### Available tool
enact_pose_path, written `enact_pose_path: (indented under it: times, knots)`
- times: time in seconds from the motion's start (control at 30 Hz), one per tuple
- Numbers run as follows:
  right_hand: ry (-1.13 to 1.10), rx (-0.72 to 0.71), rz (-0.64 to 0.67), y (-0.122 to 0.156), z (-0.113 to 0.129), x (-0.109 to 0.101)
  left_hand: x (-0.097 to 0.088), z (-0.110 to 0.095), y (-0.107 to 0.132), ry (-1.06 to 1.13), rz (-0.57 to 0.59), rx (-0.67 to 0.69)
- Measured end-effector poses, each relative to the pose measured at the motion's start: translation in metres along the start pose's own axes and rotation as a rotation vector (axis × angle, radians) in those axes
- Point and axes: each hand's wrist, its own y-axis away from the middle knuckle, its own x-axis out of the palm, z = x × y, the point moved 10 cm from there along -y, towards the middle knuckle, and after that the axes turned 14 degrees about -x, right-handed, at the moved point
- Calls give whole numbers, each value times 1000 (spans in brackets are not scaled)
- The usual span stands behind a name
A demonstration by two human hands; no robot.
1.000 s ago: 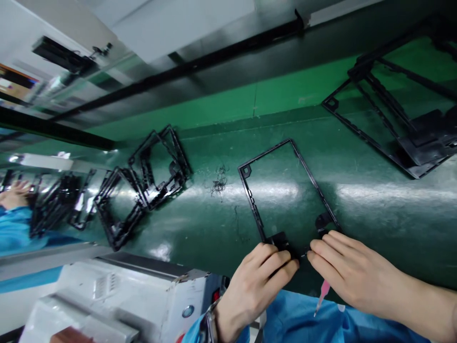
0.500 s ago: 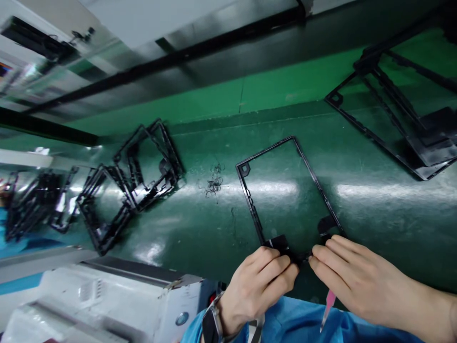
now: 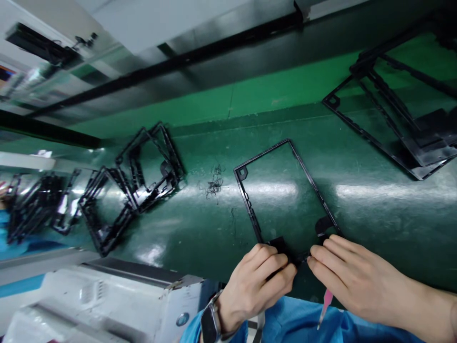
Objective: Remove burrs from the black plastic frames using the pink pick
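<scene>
The frame (image 3: 243,171) lies flat on the green table (image 3: 374,214), near edge at your fingertips. Your left hand (image 3: 257,281) curls tight, pinching that edge. Your right hand (image 3: 342,276) pinches it just beside, with a pink tool (image 3: 326,302) poking out beneath the palm. Frame stacks (image 3: 150,166) sit well off left.

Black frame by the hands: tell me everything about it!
The black frame is a thin, open rectangle, plastic by its look, with a small square eyelet at one far corner and two flat tabs near the close end. It lies slanted on the shiny green table. The left hand pinches its near edge; the right hand touches it there too.
</scene>
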Motion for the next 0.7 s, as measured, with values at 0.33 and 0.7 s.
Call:
enact_pose_path:
  times: [0.33, 0.7]
  knots:
    - [-24, 7, 14, 0, -2, 4, -3, 9, 2, 115, 8, -148]
    - [-30, -12, 20, -1, -1, 4, 5, 8, -10, 182, 91, -254]
